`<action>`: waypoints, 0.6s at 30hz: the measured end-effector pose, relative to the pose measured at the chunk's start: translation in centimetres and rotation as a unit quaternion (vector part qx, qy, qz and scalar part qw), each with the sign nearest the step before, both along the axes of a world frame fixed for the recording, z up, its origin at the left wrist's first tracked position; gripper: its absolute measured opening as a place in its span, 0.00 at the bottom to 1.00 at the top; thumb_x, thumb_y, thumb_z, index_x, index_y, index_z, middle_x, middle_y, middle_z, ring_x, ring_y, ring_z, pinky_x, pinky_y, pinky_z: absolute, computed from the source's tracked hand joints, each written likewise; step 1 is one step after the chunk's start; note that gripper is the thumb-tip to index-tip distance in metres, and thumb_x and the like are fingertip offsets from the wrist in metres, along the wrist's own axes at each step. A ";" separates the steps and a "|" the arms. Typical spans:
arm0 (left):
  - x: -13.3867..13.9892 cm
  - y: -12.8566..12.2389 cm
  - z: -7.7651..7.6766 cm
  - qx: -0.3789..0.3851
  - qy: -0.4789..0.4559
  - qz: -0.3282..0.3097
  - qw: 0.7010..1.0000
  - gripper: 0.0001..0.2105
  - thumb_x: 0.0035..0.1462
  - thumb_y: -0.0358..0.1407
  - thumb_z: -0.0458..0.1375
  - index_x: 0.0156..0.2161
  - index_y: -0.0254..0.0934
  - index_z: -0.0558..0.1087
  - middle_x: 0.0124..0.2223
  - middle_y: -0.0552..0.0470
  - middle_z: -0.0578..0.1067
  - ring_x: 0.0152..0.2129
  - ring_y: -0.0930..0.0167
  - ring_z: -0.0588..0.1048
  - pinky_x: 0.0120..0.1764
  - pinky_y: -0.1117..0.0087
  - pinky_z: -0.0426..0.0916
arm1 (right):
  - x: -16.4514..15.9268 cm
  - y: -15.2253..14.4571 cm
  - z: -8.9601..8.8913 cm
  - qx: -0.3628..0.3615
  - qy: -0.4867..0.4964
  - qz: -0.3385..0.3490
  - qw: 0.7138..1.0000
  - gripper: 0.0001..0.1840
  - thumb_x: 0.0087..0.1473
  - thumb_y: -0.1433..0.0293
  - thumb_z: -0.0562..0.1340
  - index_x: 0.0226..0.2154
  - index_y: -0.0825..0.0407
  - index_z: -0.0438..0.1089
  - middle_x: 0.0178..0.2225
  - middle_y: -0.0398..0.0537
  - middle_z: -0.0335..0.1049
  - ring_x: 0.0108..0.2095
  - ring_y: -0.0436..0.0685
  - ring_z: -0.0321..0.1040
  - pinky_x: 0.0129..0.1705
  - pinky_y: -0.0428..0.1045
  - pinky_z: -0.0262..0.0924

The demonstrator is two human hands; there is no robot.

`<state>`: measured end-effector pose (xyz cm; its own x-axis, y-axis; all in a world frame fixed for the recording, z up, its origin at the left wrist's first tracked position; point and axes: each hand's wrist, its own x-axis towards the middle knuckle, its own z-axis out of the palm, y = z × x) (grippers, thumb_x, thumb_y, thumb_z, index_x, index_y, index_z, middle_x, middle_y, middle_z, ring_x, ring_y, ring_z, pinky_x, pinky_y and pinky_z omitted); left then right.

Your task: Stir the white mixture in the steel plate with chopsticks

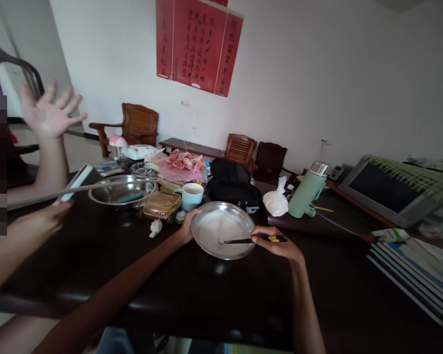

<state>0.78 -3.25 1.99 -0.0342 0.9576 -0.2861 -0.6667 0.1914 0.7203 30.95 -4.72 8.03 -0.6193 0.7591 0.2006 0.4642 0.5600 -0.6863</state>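
Currently, right hand [276,242]: fingers closed, pinching slim dark stick-like utensil with yellow bands [239,241].
Utensil tip: dips into white liquid [216,226] in the bowl.
Round shallow silver metal bowl [223,255]: centre of dark glossy bench [214,300], between both hands; base contact hidden.
Left hand [189,227]: fingers curled round bowl's left rim, holding it; fingertips partly hidden.
Pale blue mug [192,199]: just behind left hand.
Clear plastic box with yellowish contents [161,204]: left of mug.
Crumpled white tissue [155,228]: front of box.
Wide silver metal basin [96,199]: farther left.
Black soft case [233,186]: behind bowl.
Knotted clear bag of white stuff [276,202]: right of case, beside pale green flask [305,194], which looks tilted.
Other people's hands, left side: one raised, spread, blurred [51,114]; one holding flat pale object [74,183].
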 end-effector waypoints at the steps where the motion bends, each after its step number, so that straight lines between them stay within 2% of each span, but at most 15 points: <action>1: 0.0 0.0 0.0 -0.001 0.001 0.001 1.000 0.06 0.58 0.34 0.60 0.33 0.36 0.78 0.23 0.50 0.78 0.20 0.67 0.74 0.31 0.70 0.67 | -0.3 0.0 -0.1 -0.005 0.001 0.009 1.000 0.14 0.63 0.57 0.63 0.35 0.47 0.78 0.35 0.45 0.82 0.39 0.61 0.78 0.45 0.52 0.70; 4: 0.1 -0.2 0.3 -0.006 0.005 0.008 1.000 0.07 0.57 0.33 0.59 0.35 0.35 0.80 0.24 0.51 0.79 0.22 0.66 0.75 0.31 0.70 0.67 | -1.0 0.2 -0.5 0.018 0.011 -0.013 1.000 0.14 0.64 0.57 0.62 0.35 0.48 0.78 0.35 0.45 0.82 0.39 0.61 0.78 0.44 0.52 0.70; 8: 0.2 -0.6 0.8 -0.008 0.008 0.013 1.000 0.09 0.57 0.33 0.59 0.39 0.32 0.81 0.24 0.51 0.78 0.22 0.66 0.74 0.32 0.69 0.67 | 0.1 0.3 -0.1 0.044 0.005 -0.060 0.997 0.15 0.64 0.57 0.61 0.33 0.48 0.76 0.32 0.44 0.79 0.36 0.60 0.75 0.41 0.52 0.68; 13: 0.3 -0.7 1.2 -0.016 0.012 0.011 1.000 0.08 0.61 0.32 0.58 0.34 0.33 0.80 0.23 0.51 0.78 0.21 0.68 0.73 0.31 0.70 0.66 | -0.1 0.2 0.0 0.002 0.004 -0.008 1.000 0.14 0.63 0.56 0.62 0.34 0.47 0.77 0.34 0.44 0.81 0.39 0.61 0.76 0.43 0.52 0.69; 18: 0.2 -0.6 1.0 -0.016 0.018 0.012 1.000 0.10 0.62 0.33 0.58 0.30 0.33 0.78 0.23 0.50 0.78 0.21 0.68 0.73 0.31 0.70 0.67 | -0.5 0.9 -0.5 0.031 0.026 -0.049 0.998 0.16 0.64 0.55 0.61 0.32 0.47 0.75 0.30 0.43 0.77 0.35 0.59 0.73 0.40 0.51 0.67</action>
